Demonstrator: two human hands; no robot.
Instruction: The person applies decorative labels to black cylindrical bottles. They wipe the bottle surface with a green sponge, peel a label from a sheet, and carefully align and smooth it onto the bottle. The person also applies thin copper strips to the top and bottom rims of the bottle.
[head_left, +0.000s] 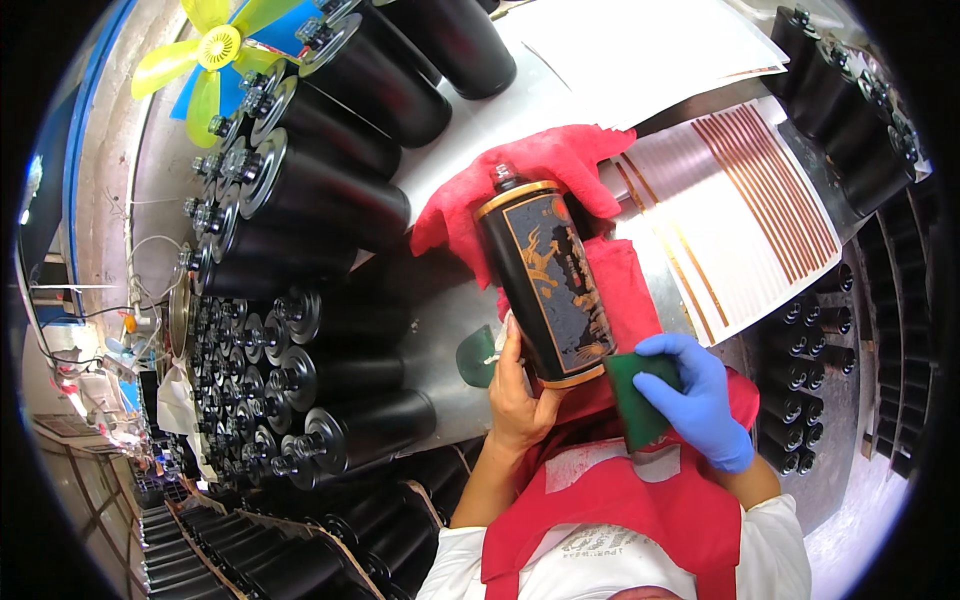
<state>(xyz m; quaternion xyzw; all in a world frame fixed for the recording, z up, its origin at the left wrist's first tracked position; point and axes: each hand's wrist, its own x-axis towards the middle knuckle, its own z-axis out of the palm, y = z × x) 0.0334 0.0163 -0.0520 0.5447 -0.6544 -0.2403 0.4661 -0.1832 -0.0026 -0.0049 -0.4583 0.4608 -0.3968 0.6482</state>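
Observation:
A black cylindrical bottle (548, 280) with gold bands and a gold-and-grey picture panel lies tilted, its clear-topped neck pointing away from me. My bare left hand (522, 400) grips its near end from the left, thumb along the gold rim. In a blue glove, my right hand (692, 395) pinches a flat dark green pad (637, 403), its edge close to the bottle's base; I cannot tell whether they touch. Beneath the bottle, a red cloth (470, 205) is bunched on the metal table. Another green piece (476, 357) lies beside my left fingers, partly hidden by something whitish.
Plain black bottles (320, 190) crowd the left side, lying with necks leftward. A sheet with copper-coloured strips (765, 190) rests on the right, and white sheets (640, 45) lie at the back. A yellow-green fan (218, 47) stands far left. More black bottles (850, 110) line the right.

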